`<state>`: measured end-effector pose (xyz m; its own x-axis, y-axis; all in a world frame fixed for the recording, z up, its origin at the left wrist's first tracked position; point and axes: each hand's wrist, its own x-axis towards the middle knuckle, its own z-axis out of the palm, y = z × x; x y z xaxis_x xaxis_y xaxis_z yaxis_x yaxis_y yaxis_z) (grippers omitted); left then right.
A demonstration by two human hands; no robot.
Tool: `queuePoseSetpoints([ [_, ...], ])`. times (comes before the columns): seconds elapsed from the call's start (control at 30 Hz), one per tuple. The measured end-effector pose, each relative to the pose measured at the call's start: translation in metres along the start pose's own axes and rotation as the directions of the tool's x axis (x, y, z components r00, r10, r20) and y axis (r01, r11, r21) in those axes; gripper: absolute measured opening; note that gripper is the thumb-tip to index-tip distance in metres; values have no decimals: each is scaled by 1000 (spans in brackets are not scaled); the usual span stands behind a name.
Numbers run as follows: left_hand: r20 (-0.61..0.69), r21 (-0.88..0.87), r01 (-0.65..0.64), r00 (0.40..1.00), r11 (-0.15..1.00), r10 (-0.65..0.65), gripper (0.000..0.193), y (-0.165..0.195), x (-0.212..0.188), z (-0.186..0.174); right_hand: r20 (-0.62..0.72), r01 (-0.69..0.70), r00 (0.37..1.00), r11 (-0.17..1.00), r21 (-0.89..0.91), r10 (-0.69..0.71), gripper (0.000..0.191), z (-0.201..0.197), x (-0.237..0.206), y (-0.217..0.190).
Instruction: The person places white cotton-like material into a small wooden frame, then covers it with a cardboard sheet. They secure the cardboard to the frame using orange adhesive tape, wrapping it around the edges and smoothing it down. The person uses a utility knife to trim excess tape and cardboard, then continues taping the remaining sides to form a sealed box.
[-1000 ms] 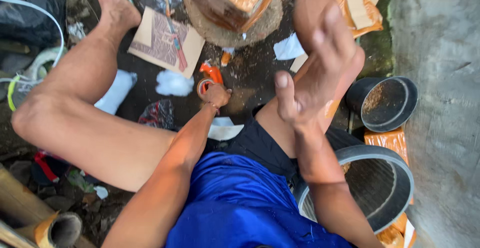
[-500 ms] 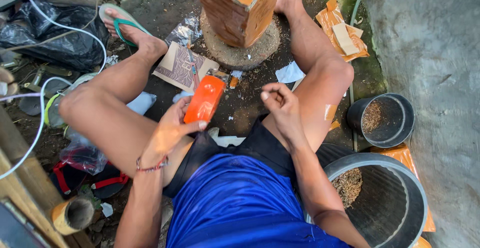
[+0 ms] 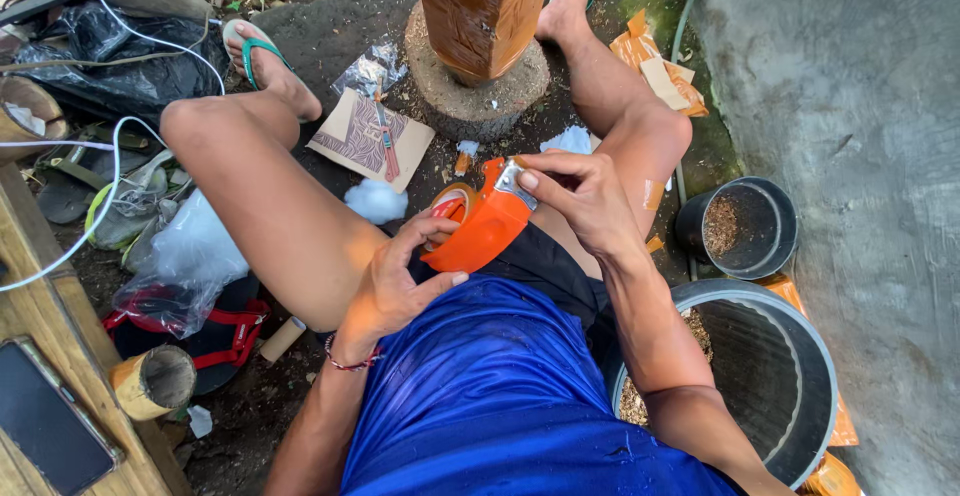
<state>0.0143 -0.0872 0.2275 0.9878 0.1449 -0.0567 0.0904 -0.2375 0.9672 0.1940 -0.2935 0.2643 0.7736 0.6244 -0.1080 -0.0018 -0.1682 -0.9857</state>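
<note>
Both hands on an orange tape dispenser over the lap

The left hand point(image 3: 395, 281) has its fingers curled around the lower body of the orange tape dispenser point(image 3: 478, 224); the right hand point(image 3: 580, 196) pinches its metal blade end from above, between the knees. Rightward, a small black pot point(image 3: 745, 226) stands above a large black tub point(image 3: 790, 376).

We see a single head-worn view looking steeply down from close above at our own lap, both hands point(image 3: 400, 281) point(image 3: 585, 201), bent legs and the dirt ground point(image 3: 330, 36) ahead, with no second view to compare.
</note>
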Motion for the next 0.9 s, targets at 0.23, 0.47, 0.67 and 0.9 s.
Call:
queuePoseSetpoints([
  [0.23,-52,-509,-106,994,854,92,39,-37,-4,3,1,245,965,901,-357,-261,25,1,-31,-55],
  [0.47,-136,-649,51,974,759,-182,30,-54,10,5,-74,244,945,840,-484,-318,28,-3,-30,-87],
  [0.67,-67,34,-330,941,943,332,60,6,29,2,-86,126,988,991,-45,-130,28,1,-25,-76],
  [0.9,23,89,-436,900,896,435,45,36,37,-1,51,120,992,993,-4,-120,25,-8,-6,-63],
])
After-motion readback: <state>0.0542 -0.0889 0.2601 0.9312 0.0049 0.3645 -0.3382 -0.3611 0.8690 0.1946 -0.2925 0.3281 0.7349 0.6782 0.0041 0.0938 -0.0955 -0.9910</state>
